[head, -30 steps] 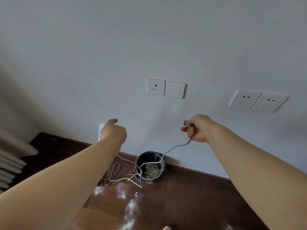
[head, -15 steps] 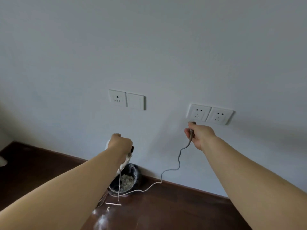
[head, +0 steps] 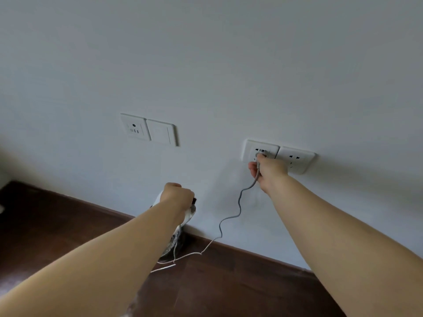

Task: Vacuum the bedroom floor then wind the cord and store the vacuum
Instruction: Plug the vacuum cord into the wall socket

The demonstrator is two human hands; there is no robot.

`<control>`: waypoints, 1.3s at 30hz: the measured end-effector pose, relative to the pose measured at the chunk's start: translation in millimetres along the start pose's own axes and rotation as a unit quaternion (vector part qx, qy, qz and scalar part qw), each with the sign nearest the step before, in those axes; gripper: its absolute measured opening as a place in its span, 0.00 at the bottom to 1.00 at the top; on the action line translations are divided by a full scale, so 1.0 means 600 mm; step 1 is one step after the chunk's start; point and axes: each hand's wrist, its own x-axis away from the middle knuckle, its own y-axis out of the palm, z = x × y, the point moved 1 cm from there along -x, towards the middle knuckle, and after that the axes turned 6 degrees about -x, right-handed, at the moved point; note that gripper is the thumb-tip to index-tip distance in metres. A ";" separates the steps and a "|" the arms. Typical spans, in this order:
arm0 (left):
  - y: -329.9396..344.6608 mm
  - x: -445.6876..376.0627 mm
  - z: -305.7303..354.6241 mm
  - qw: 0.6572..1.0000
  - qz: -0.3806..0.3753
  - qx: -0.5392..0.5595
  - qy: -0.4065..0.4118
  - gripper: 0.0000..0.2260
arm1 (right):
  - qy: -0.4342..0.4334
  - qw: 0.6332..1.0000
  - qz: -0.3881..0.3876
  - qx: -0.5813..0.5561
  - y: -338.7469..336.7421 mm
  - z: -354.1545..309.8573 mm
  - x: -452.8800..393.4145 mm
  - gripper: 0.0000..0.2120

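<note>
floor (head: pixel 57 225): dark wood with a dark skirting board, runs along the foot of the white wall (head: pixel 206 53).
switch plates (head: pixel 148 130): two white plates side by side on the wall, upper left of centre; the left one has small ports, the right one is blank.
left hand (head: pixel 177 195): fingers curled tight round the white handle of the vacuum (head: pixel 188 213), low in front of the wall, knuckles up.
vacuum: mostly hidden behind the left hand and forearm; only a white body part with a dark bit beside the fist shows. Held above the floor, near the skirting.
bin (head: pixel 172 245): dark round container on the floor just under the left forearm, mostly covered; contents cannot be told.
cord (head: pixel 238 207): grey-white, drops in loose waves from the right hand down the wall to the floor, then runs left toward the bin and under the vacuum; a short white stretch lies flat on the floor there.
right hand (head: pixel 267 172): raised to the wall, fingers pinched on the plug (head: pixel 261 154) with the cord trailing out under the palm.
plug: grey, at the face of the left socket; whether fully seated cannot be told.
sockets (head: pixel 295 159): two white outlet plates side by side, right of centre; the right one is free.
</note>
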 end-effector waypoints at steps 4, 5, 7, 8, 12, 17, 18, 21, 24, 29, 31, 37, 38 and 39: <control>0.006 -0.011 0.005 1.000 -0.011 -0.002 0.006 0.21 | -0.042 0.998 0.016 0.033 0.002 0.007 -0.004 0.11; 0.007 -0.016 0.006 1.000 -0.017 -0.003 0.008 0.21 | -0.039 0.998 0.017 0.040 0.003 0.006 -0.005 0.12; 0.009 -0.022 0.009 1.000 -0.024 -0.009 0.006 0.20 | -0.033 0.998 0.020 0.054 0.008 0.005 -0.006 0.12; 0.008 -0.024 0.011 1.000 -0.027 -0.005 0.005 0.20 | -0.033 0.997 0.027 0.057 0.012 0.004 -0.008 0.12; 0.006 -0.035 0.016 0.999 -0.032 -0.004 0.005 0.21 | -0.041 0.995 0.060 0.064 0.023 0.011 -0.016 0.06; 0.006 -0.040 0.021 0.999 -0.042 0.014 0.016 0.20 | 0.037 0.998 0.053 0.011 0.035 -0.009 -0.027 0.07; 0.007 -0.041 0.022 0.999 -0.041 0.018 0.016 0.20 | 0.045 0.998 0.049 0.005 0.037 -0.016 -0.030 0.09; 0.005 -0.037 0.027 0.998 -0.046 0.031 -0.006 0.16 | 0.060 0.996 0.062 0.000 0.042 -0.025 -0.040 0.11; 0.009 -0.034 0.030 0.997 -0.052 0.051 -0.024 0.18 | 0.038 0.995 0.086 0.020 0.040 -0.015 -0.039 0.06; 0.009 -0.018 0.035 0.993 -0.046 0.100 -0.052 0.18 | 0.020 0.997 0.052 -0.049 0.034 -0.012 -0.037 0.04; 0.007 -0.006 0.035 0.994 -0.048 0.091 -0.048 0.18 | 0.012 0.999 0.030 -0.030 0.026 -0.016 -0.033 0.03; -0.021 0.012 0.011 0.993 -0.034 0.111 -0.020 0.04 | -0.064 0.958 0.121 0.252 0.029 -0.014 0.035 0.22; -0.025 0.008 0.003 0.993 -0.039 0.110 -0.007 0.06 | -0.111 0.950 0.123 0.263 0.037 0.005 0.056 0.21; -0.031 0.009 -0.005 0.993 -0.040 0.111 -0.001 0.06 | -0.137 0.953 0.070 0.260 0.051 0.034 0.079 0.15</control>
